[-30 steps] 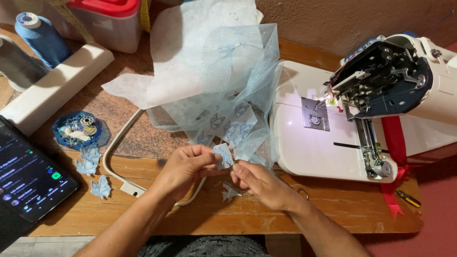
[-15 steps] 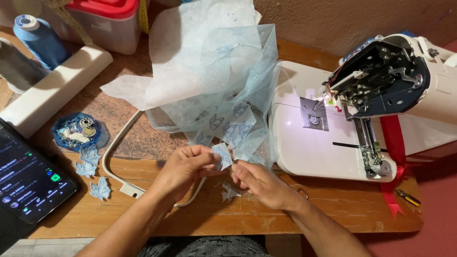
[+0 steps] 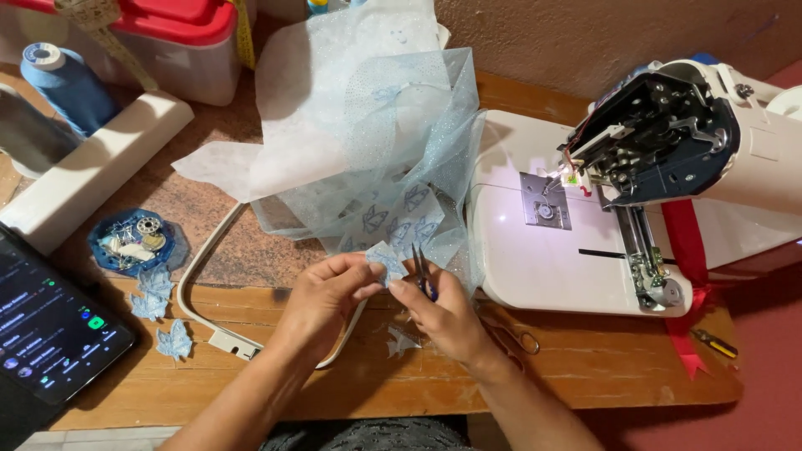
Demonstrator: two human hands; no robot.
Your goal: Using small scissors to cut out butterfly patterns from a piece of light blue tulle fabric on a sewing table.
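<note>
Small pale-blue embroidered patch [image 3: 386,260], just in front of the sewing machine [image 3: 635,192], pinched at one edge by left hand [image 3: 330,292], right hand [image 3: 439,309] closed on small scissors [image 3: 420,271] beside it; likely light, limp, frayable, best gripped near the edge.

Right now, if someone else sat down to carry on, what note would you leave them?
Left hand: pinches a small blue embroidered piece.
Right hand: holds small scissors at that piece's edge.
Blue tulle with more butterfly shapes lies heaped behind, beside the sewing machine.
Done: three cut blue shapes lie at the left, near the tablet.
Left: shapes still uncut in the tulle.
</note>
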